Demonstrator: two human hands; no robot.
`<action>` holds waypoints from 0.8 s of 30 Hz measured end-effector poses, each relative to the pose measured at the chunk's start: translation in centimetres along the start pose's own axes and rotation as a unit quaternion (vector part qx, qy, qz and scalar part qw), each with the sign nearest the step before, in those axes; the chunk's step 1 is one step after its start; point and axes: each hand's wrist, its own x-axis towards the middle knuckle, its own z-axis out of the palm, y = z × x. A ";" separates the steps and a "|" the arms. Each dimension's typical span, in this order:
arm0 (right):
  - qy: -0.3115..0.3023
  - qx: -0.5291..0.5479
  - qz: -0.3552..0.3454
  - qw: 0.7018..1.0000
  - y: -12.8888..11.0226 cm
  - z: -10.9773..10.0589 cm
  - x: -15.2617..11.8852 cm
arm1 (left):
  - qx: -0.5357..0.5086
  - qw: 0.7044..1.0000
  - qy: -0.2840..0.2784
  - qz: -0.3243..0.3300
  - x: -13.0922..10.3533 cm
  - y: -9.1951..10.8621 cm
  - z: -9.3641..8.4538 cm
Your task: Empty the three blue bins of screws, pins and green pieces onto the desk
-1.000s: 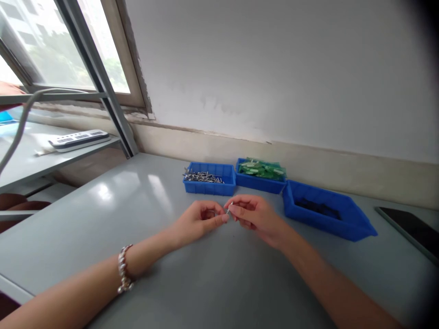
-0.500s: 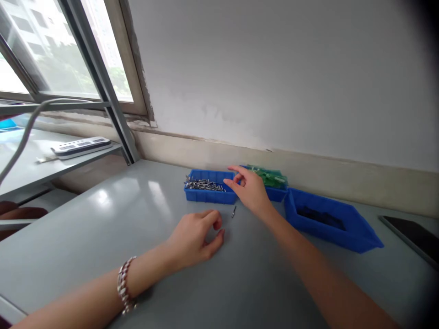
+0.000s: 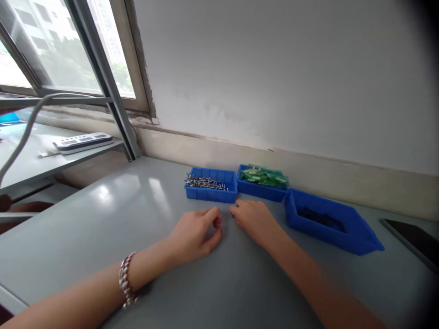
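1. In the head view, the only one, I saw the left hand (image 3: 199, 233) curled over the bench (image 3: 161, 192). Its finger and thumb tips were close together, so the gap was narrow. I couldn't tell if it held anything tiny.
2. The right hand (image 3: 255, 217) was bent low, palm down, with its fingertips at a little metal piece (image 3: 233, 216). Only a bit of the piece poked out, near the front of the pin box (image 3: 211, 195). I couldn't tell if the fingers had a good pinch on it or just touched it.
3. I thought the piece could slip and roll off, because it looked thin and smooth and the bench looked slick.
4. The hands were near each other but not touching. If they met too fast, I guessed, they might bump and drop it.
5. The right hand was also just beside the pin box and the green packet box (image 3: 262, 189). A careless knuckle might shove one, and the metal pins (image 3: 209, 183), heaped to one side, could spill.
6. The big blue box (image 3: 329, 237) sat by the right forearm, so a swinging arm might knock it.
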 end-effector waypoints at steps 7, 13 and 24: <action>0.024 0.246 0.015 0.969 0.1 -1.1 0.5 | -0.156 0.983 0.040 -0.092 0.6 0.1 -0.2; -0.009 0.486 0.018 0.874 -0.1 -2.3 0.2 | -0.366 0.918 -0.046 -0.148 1.2 0.4 -0.9; -0.021 0.575 0.037 0.817 0.1 -2.4 0.1 | -0.401 0.908 -0.056 -0.110 1.2 0.4 -0.9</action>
